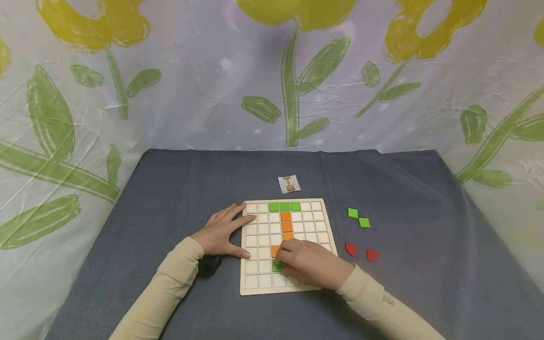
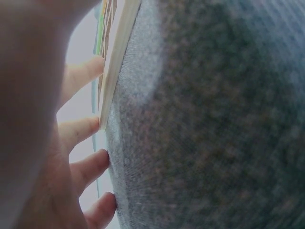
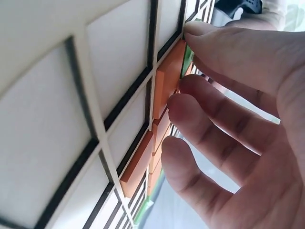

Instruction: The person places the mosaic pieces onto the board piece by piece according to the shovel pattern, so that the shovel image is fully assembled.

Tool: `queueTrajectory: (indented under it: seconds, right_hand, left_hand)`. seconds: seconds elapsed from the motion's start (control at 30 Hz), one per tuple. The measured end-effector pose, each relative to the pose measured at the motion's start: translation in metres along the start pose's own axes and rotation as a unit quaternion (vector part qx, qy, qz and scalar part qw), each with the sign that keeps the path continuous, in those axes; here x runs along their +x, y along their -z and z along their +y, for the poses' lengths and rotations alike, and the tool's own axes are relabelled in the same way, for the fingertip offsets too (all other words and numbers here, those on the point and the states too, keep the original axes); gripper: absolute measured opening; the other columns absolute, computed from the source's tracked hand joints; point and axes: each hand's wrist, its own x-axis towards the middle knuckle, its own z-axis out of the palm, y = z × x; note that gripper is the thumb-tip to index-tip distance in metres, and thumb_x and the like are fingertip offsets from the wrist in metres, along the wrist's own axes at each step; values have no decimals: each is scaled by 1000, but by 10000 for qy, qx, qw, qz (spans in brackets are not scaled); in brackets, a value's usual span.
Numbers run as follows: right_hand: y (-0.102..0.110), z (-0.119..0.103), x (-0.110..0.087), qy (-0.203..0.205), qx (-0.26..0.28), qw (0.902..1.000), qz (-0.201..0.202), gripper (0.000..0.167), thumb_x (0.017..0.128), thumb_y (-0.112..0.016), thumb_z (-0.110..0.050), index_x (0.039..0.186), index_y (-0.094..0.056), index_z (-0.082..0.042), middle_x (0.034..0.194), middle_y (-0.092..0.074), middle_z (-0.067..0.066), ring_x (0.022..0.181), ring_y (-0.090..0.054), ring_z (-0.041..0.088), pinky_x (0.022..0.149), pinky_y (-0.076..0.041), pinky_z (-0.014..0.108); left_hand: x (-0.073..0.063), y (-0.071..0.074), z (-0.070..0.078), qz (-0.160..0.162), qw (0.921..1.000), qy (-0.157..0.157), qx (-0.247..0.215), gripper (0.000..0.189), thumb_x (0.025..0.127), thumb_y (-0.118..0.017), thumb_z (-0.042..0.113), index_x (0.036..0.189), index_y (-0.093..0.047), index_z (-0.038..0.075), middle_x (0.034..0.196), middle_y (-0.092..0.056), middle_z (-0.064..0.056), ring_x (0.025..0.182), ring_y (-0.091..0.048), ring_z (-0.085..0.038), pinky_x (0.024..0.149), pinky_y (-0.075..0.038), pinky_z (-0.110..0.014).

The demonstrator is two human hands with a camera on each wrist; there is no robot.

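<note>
A wooden grid board [image 1: 251, 282] lies on the cloth. Along its far row sit green tiles [image 1: 284, 206], with a column of orange tiles [image 1: 286, 227] running toward me from the middle one. Another orange tile [image 1: 275, 250] lies left of that column. My left hand [image 1: 218, 231] rests with spread fingers at the board's left edge, thumb and index finger reaching onto it. Over the near part of the board, my right hand [image 1: 312, 262] pinches a green tile [image 1: 277, 266] with thumb and index finger. In the right wrist view, orange tiles [image 3: 167, 81] sit beside those fingers, which partly hide the green tile.
Right of the board lie two loose green tiles [image 1: 353, 213] and two red rounded pieces [image 1: 350, 249]. A small pattern card [image 1: 289, 184] lies beyond the far edge. A dark object [image 1: 210, 265] sits under the left wrist. A flower-printed curtain [image 1: 204, 94] surrounds the table.
</note>
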Motion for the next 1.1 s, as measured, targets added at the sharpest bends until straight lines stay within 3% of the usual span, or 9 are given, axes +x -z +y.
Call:
queueTrajectory:
  seconds: [0.33, 0.57, 0.8, 1.1]
  right_hand:
    - [9, 8, -4, -175, 257, 9995, -42, 12, 87, -72, -23, 98, -67, -21, 94, -60, -10, 82, -56, 4, 76, -49, 19]
    - [27, 34, -28, -465, 178, 9982, 340, 16, 84, -74, -16, 98, -66, -16, 95, -61, -6, 84, -57, 6, 75, -51, 22]
    - [40, 72, -65, -1309, 81, 9902, 491, 22, 81, -77, -14, 101, -67, -13, 95, -60, -3, 78, -54, 7, 66, -49, 22]
    - [43, 115, -110, -2462, 96, 9689, 228, 29, 82, -76, -12, 109, -65, -4, 104, -62, 6, 94, -63, 23, 80, -52, 39]
  left_hand:
    - [-1, 1, 0, 24, 10000, 29, 61, 97, 70, -75, 63, 148, -38, 20, 159, -16, -15, 144, -15, -42, 109, -19, -64]
    - [-1, 1, -2, 74, 10000, -12, 62, 98, 69, -75, 63, 148, -38, 20, 159, -16, -15, 144, -15, -42, 108, -19, -64]
    - [-1, -1, -4, 89, 9999, -1, 64, 98, 69, -74, 64, 149, -38, 20, 159, -16, -14, 144, -15, -42, 109, -18, -64]
    - [0, -2, -3, 86, 9999, -74, 54, 98, 69, -74, 64, 148, -38, 20, 159, -17, -15, 144, -15, -42, 108, -19, -65]
